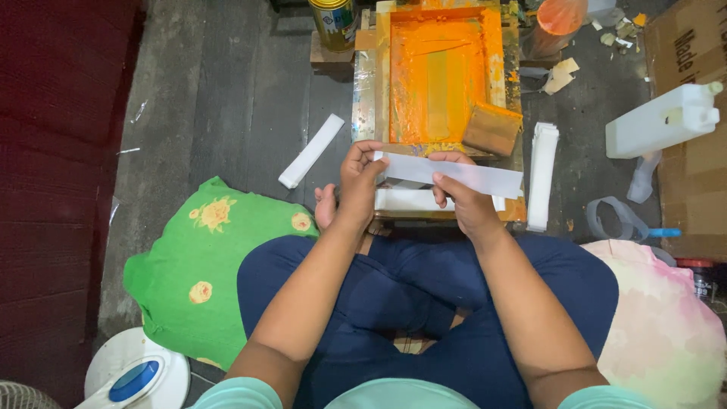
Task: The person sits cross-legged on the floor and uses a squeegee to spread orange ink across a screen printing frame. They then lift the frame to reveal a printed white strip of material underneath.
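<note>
Both hands, left (357, 178) and right (460, 195), pinch a white strip (462, 176) above the frame's near edge (424, 149).

Quick count, standing over it: 2 hands – left hand (357, 185) & right hand (463, 198), both pinching 1 white paper strip (454, 175). 1 orange-inked screen frame (438, 72) on the floor, w/ 1 wooden squeegee block (492, 129) lying on it. White strip stacks: 3 – 1 stack left of frame (311, 151), 1 stack right of frame (542, 176), 1 stack under the hands (409, 200). 1 yellow tin can (333, 21). 1 white plastic jug (663, 120). Cushions: 2 – 1 green cushion (193, 265), 1 pink cushion (666, 318). 1 cardboard box (693, 45). 1 tape roll (615, 220). 1 white-and-blue fan base (136, 375).
</note>
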